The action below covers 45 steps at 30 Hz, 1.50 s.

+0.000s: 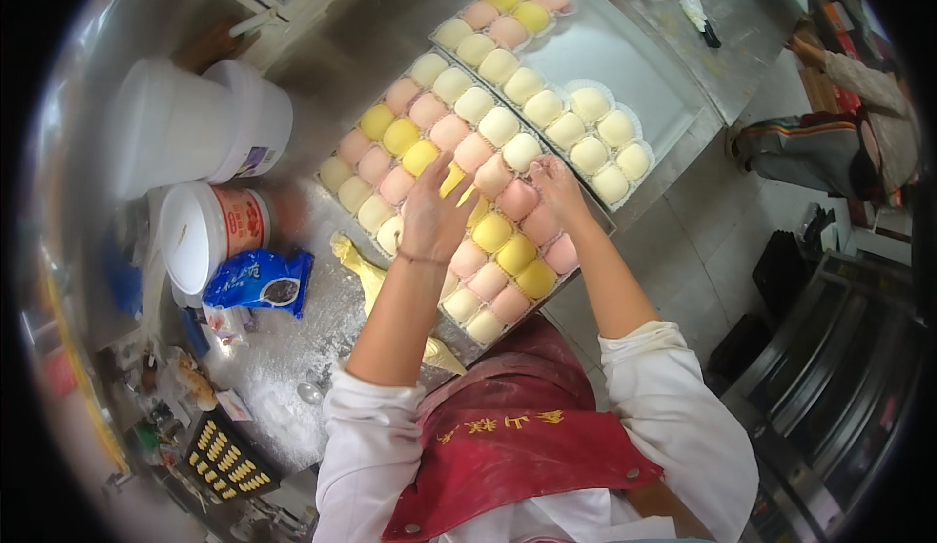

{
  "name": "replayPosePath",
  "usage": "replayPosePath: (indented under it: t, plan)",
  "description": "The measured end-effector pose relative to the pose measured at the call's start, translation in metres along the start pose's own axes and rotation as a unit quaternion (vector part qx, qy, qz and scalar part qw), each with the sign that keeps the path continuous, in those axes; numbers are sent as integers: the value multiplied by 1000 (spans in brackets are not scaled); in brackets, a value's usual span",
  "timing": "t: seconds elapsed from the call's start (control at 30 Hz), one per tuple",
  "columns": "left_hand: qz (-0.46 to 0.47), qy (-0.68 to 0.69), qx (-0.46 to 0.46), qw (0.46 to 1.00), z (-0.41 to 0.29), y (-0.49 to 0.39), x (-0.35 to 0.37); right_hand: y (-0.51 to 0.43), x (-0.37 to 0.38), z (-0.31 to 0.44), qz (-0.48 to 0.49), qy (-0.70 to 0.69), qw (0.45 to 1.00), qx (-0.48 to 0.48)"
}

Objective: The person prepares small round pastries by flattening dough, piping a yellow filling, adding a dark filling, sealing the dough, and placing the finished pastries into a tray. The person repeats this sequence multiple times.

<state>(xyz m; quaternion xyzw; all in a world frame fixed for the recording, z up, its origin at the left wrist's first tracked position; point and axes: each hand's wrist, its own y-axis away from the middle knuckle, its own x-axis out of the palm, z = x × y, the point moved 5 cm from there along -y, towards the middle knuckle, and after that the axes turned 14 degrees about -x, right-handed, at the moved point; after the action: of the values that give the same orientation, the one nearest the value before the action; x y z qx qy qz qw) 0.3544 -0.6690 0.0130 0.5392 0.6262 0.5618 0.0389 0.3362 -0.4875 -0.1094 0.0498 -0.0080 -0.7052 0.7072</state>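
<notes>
My left hand (pixel 432 214) is spread over a tray (pixel 468 342) packed with rows of round, soft mochi-like sweets in fluted clear cups. Its fingers are apart above yellow sweets (pixel 421 156), and no object shows in it. My right hand (pixel 558 188) is at the tray's far right edge, its bent fingers bunched beside a white sweet (pixel 521 151) and above a pink one (pixel 517 199). Whether those fingertips grip anything is hidden. White, pink and yellow sweets form bands across the tray.
A second metal tray (pixel 600 53) holding more sweets adjoins the first. To the left are white buckets (pixel 176 126), a red-labelled tub (pixel 212 232), a blue packet (pixel 260 279) and a yellow piping bag (pixel 359 261) on the floury steel table (pixel 285 367). Another person (pixel 812 148) is at right.
</notes>
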Motion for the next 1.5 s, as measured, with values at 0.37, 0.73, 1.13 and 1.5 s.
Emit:
replayPosePath:
  t: [0.37,0.73,1.13,1.5]
  plan:
    - [-240,78,97,963,60,151,-190,2,-2,15,49,127,990,-45]
    - [-558,120,271,775,101,294,-427,4,65,20,219,618,712,-251]
    - [-734,-362,98,566,15,326,-589,205,242,96,226,344,867,-282]
    - [-713,-339,176,587,25,334,-558,297,357,114,360,309,819,-324]
